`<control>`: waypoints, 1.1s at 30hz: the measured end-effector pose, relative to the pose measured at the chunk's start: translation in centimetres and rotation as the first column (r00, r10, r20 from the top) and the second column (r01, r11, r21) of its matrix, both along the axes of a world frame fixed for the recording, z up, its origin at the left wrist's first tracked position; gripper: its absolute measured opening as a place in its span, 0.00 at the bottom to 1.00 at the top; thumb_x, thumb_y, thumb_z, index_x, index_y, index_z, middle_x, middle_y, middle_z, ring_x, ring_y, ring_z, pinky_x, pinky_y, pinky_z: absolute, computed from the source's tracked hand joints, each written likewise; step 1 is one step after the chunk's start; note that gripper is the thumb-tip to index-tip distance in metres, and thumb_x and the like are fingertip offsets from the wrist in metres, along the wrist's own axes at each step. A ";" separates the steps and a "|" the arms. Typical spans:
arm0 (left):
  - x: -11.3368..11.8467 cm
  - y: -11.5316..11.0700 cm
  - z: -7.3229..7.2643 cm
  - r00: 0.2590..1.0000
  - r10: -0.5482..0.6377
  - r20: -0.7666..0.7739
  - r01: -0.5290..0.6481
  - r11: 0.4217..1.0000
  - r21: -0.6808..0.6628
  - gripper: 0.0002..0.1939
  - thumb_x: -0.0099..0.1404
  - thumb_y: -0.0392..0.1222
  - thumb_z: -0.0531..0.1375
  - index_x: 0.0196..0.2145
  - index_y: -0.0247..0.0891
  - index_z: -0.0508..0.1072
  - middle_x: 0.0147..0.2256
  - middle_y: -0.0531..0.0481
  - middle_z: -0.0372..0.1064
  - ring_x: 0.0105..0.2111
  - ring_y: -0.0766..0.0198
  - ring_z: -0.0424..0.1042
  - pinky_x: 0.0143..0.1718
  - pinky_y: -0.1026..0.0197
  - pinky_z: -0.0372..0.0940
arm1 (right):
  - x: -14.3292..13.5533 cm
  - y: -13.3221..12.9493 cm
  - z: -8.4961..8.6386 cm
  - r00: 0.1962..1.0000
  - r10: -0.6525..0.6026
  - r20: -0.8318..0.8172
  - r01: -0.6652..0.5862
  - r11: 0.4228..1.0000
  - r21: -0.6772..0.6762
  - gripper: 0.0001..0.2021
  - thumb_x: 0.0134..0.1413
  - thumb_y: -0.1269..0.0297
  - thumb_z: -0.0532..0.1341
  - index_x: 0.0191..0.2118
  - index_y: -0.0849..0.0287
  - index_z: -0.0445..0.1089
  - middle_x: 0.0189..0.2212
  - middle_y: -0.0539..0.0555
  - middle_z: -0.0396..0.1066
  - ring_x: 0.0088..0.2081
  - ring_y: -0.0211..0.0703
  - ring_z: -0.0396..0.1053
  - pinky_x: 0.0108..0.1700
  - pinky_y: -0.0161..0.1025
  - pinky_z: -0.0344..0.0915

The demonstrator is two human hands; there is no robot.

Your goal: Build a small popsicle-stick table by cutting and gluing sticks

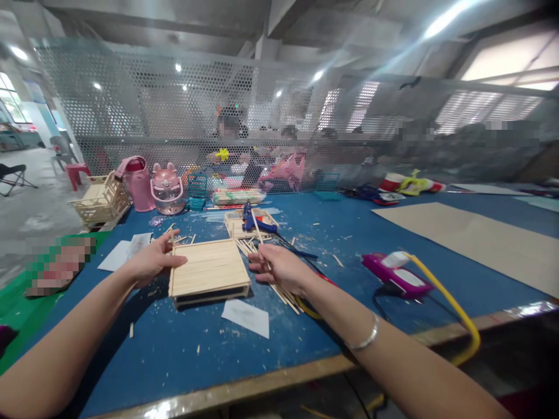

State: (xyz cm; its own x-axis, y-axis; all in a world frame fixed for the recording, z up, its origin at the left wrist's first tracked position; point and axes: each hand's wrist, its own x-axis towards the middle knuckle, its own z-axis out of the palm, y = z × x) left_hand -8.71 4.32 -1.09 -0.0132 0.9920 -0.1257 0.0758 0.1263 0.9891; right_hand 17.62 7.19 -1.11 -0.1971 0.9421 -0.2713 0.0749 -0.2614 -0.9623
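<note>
On the blue table (183, 355) lies a flat rectangular piece made of pale wooden sticks (209, 267). My left hand (152, 259) grips its left edge, thumb on top and fingers behind. Just right of the piece, my right hand (279, 267) is closed on a thin wooden stick (256, 226) that points up and away. Loose sticks (286, 297) lie under and beside my right hand. Behind them, a blue glue gun (257, 224) rests on a small stick tray (231, 226).
A slip of paper (247, 318) lies near the piece. Pink bottles (168, 189) and a stick basket (101, 199) stand at the back left. To the right are a purple device (395, 276) with a yellow tube and a beige board (480, 238). People sit behind a perforated screen (174, 116).
</note>
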 end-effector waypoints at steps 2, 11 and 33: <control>0.5 -0.2 0.1 0.998 -0.049 0.048 0.052 0.997 -0.050 0.47 0.41 0.35 0.67 0.57 0.43 0.51 0.44 0.44 0.67 0.37 0.60 0.70 0.34 0.61 0.65 | 0.1 0.8 1.5 0.992 0.010 0.127 -0.040 0.972 0.231 0.12 0.54 0.56 0.51 0.27 0.59 0.59 0.24 0.53 0.69 0.22 0.36 0.65 0.23 0.32 0.59; -1.3 0.1 0.9 0.966 0.230 -0.120 -0.211 0.965 0.158 0.27 0.46 0.47 0.61 0.45 0.38 0.69 0.42 0.45 0.69 0.30 0.66 0.66 0.25 0.67 0.57 | -2.2 3.8 3.9 0.841 -0.323 0.434 -0.319 0.352 0.880 0.08 0.55 0.67 0.49 0.33 0.60 0.64 0.23 0.51 0.65 0.26 0.38 0.62 0.28 0.34 0.55; 0.3 0.8 -0.2 0.936 0.348 -0.043 -0.311 0.881 0.357 0.25 0.45 0.56 0.61 0.36 0.35 0.75 0.36 0.45 0.74 0.35 0.61 0.69 0.39 0.61 0.61 | -3.6 3.4 2.0 0.790 -0.332 0.516 -0.459 0.238 0.856 0.09 0.53 0.68 0.55 0.34 0.59 0.73 0.29 0.54 0.70 0.32 0.40 0.64 0.35 0.36 0.57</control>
State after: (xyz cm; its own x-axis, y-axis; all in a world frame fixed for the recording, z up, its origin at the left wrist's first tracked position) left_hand -8.37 5.10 -1.34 -0.3416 0.9093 0.2374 0.1918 -0.1798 0.9648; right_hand 14.01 10.60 0.92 -0.4773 0.5376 0.6951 0.5709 0.7911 -0.2198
